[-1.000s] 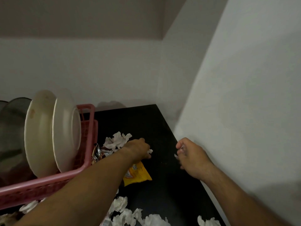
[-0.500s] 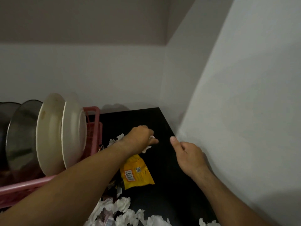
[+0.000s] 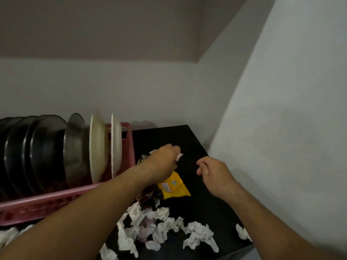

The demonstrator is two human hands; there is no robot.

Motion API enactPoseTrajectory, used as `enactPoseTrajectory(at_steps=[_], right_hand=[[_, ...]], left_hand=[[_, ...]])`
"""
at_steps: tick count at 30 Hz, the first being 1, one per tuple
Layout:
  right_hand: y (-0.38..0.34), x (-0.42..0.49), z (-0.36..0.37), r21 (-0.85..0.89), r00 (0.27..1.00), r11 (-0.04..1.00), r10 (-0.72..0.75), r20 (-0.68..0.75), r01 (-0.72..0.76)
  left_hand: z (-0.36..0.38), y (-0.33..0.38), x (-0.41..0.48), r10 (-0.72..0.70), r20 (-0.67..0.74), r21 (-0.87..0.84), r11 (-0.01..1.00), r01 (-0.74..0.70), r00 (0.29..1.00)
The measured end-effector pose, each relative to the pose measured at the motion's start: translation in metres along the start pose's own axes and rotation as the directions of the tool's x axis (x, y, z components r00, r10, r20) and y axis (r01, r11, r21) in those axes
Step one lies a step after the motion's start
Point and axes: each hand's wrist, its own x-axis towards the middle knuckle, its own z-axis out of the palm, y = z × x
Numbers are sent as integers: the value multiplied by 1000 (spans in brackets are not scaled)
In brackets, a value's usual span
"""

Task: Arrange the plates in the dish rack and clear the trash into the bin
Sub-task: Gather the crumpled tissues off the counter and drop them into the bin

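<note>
While gathering trash right of dish rack (image 3: 65, 199): left hand (image 3: 163, 162) pinching tissue scrap (image 3: 178, 157) — right hand (image 3: 212, 171) loosely curled, empty, ready for more.

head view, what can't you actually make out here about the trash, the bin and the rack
- Bin: not in the head view at all.
- Left hand: closed on a small white scrap; the fingers hide most of it.
- Right hand: curled; whether it holds anything cannot be told.
- Dark wrapper by the yellow packet: partly under the left forearm.
- Pink dish rack and dark plates: cut off by the left edge.
</note>
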Motion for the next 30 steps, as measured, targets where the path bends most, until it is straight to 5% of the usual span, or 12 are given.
enactPoseTrajectory(at_steps=[7,12,21,30], right_hand=[[-65,-80,30,69,994,994,-76,-84,82],[-110,-137,48,9,954,991,-128,-273,135],[-131,-211,56,-72,977,991,-127,-171,116],[-101,-284,68,50,983,994,-88,-164,97]], left_hand=[[-22,-24,-96,133,-46,-4,991,-133,990],[-30,-41,-160,177,-133,-93,977,-190,975],[-37,-30,-237,123,-372,-67,985,-159,920],[9,-1,-288,114,-273,-158,974,-161,955]])
